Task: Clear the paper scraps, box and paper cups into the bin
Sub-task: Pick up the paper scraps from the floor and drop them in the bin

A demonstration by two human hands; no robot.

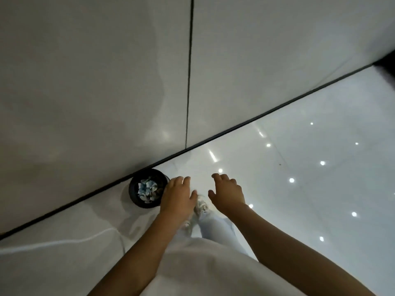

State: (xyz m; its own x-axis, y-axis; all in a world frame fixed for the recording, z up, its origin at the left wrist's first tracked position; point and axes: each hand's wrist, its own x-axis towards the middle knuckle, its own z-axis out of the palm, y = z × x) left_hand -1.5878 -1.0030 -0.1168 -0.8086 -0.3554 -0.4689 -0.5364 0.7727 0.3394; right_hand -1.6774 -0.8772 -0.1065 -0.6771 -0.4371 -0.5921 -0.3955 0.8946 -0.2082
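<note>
A round black bin (133, 194) stands on the glossy floor against the wall's base. Crumpled white and blue paper scraps (146, 190) lie inside it. My left hand (178, 196) hovers just right of the bin's rim, fingers relaxed and holding nothing. My right hand (227, 194) is stretched out further right, fingers spread and empty. No box and no paper cups are in view.
A pale wall (96, 82) with a dark vertical seam (189, 71) rises behind the bin. The shiny white floor (299, 157) reflects ceiling lights. My white shoes (202, 205) and light trousers (215, 226) show below my hands. A pale streak (64, 242) crosses the floor at left.
</note>
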